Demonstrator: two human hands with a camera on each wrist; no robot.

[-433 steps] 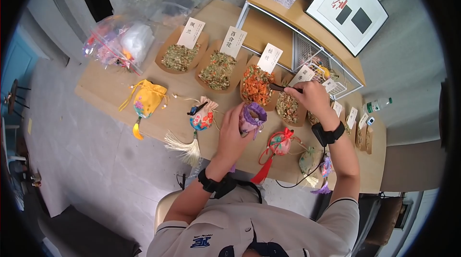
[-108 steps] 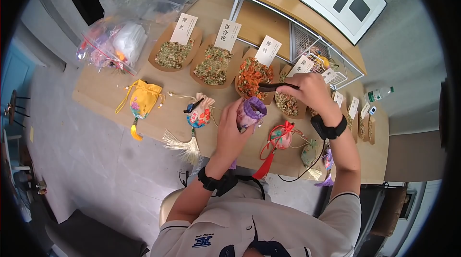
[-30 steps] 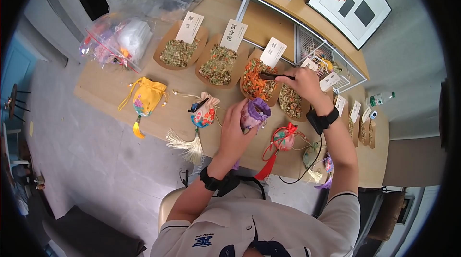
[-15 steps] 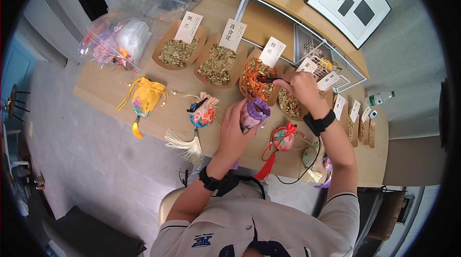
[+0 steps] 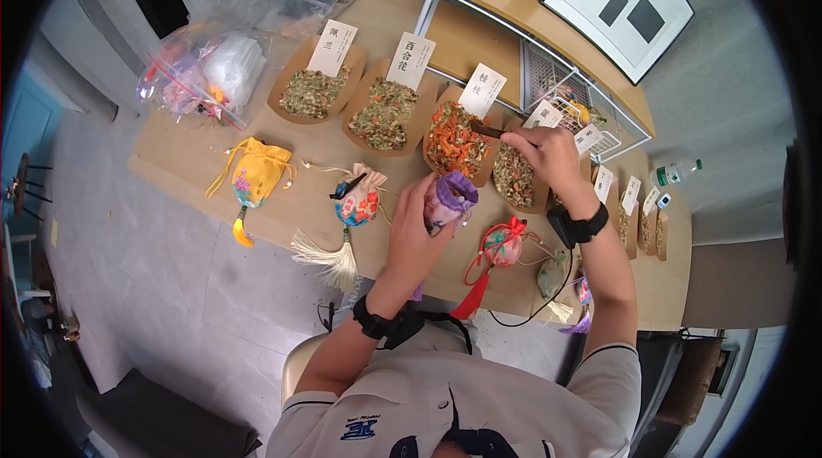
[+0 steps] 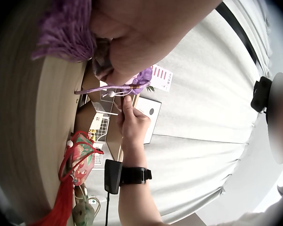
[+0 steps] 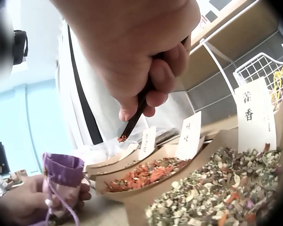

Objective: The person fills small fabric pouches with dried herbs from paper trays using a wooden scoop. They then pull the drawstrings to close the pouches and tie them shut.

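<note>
The left hand (image 5: 414, 229) grips a small purple drawstring pouch (image 5: 451, 199), its mouth open and upward, just below the tray of orange dried herbs (image 5: 458, 146). Dark tongs (image 5: 488, 129) are pinched in the right hand (image 5: 555, 160), over the right edge of that tray. In the right wrist view the tips of the tongs (image 7: 135, 116) hold a small bit of orange herb (image 7: 122, 139) above the orange heap (image 7: 146, 175). The pouch (image 7: 64, 172) stands lower and to the left there, apart from the tongs.
Trays of green herbs (image 5: 385, 115) with name cards line the table. Yellow (image 5: 259, 175), floral (image 5: 357, 195) and red (image 5: 502, 246) pouches lie along the front. A plastic bag (image 5: 205, 74) is at the left, a shelf (image 5: 475, 38) behind, a bottle (image 5: 676, 172) at the right.
The tongs have lifted out of the orange herbs and shifted toward the tray's right edge with the right hand. The left hand still holds the purple pouch in nearly the same place.
</note>
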